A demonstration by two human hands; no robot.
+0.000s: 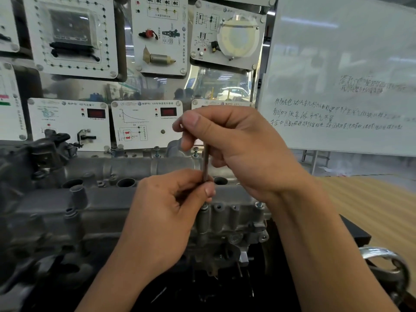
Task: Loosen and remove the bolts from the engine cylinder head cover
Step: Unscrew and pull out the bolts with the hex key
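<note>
A grey cast cylinder head cover (117, 210) lies across the lower middle of the head view. A thin metal hex key (205, 162) stands upright over a bolt (204, 207) near the cover's front right end. My right hand (236, 149) grips the key's top, fingers curled round it. My left hand (171, 212) pinches the lower shaft between thumb and fingertips just above the bolt. Another bolt (259, 205) sits to the right on the same edge, and two more (157, 151) stand along the far edge.
Training panels with gauges and parts (74, 34) hang behind the engine. A whiteboard with handwriting (337, 86) stands at the right. A wood-grain tabletop (371, 199) lies to the right, with a chrome tool or handle (387, 264) at the lower right.
</note>
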